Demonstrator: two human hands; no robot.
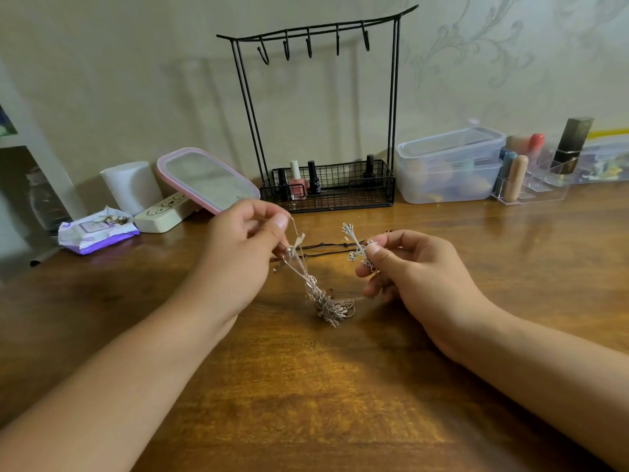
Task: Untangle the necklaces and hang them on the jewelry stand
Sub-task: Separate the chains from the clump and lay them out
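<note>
My wooden desk (pixel 306 386) fills the lower frame. At upper centre stands the black wire jewelry stand (pixel 326 185), its basket base on the wood. Left of it lie a pink-rimmed lid (pixel 207 180), a white roll (pixel 131 185), a cream case (pixel 163 212) and a purple wipes pack (pixel 97 231). At upper right sit stacked clear tubs (pixel 449 165) and an acrylic organizer (pixel 531 185). A dark cord (pixel 326 248) and the tangled chains (pixel 328 306) lie mid-frame.

A knotted bundle of thin silver chain necklaces (pixel 320 294) hangs just above the wooden table, a silver cross pendant (pixel 359 248) lifted beside it, before a black wire jewelry stand (pixel 320 107) with five bare hooks.
</note>
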